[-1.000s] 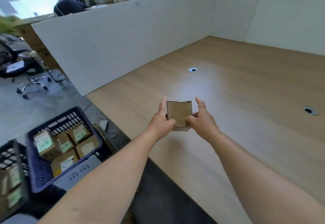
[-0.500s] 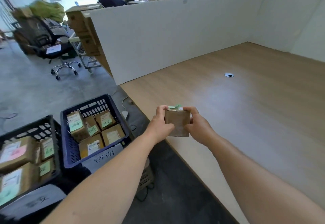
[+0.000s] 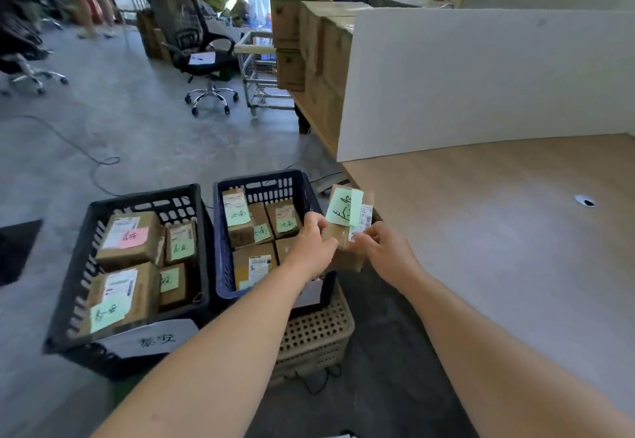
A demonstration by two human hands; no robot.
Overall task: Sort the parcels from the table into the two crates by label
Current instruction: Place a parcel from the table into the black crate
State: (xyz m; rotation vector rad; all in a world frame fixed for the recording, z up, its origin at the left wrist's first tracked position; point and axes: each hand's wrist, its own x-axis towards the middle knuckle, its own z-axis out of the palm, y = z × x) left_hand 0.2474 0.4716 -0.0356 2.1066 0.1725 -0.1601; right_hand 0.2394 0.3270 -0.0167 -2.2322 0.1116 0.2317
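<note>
Cardboard parcel (image 3: 345,248), one, in grip of left hand (image 3: 311,242) and right hand (image 3: 385,252); two crates (image 3: 144,195) (image 3: 261,176) alongside.

Two crates side by side on floor left of desk (image 3: 498,214): left crate (image 3: 192,231), right crate (image 3: 220,231); parcels in both.

I see both hands gripping a small brown parcel (image 3: 344,256), its green note (image 3: 343,210) facing up: left hand (image 3: 314,246) on its left edge, right hand (image 3: 385,253) on its right. It hangs by the right crate (image 3: 262,177), at the table (image 3: 498,231)'s left edge. The left crate (image 3: 144,194) sits just beside; both hold labelled parcels (image 3: 127,240).
</note>
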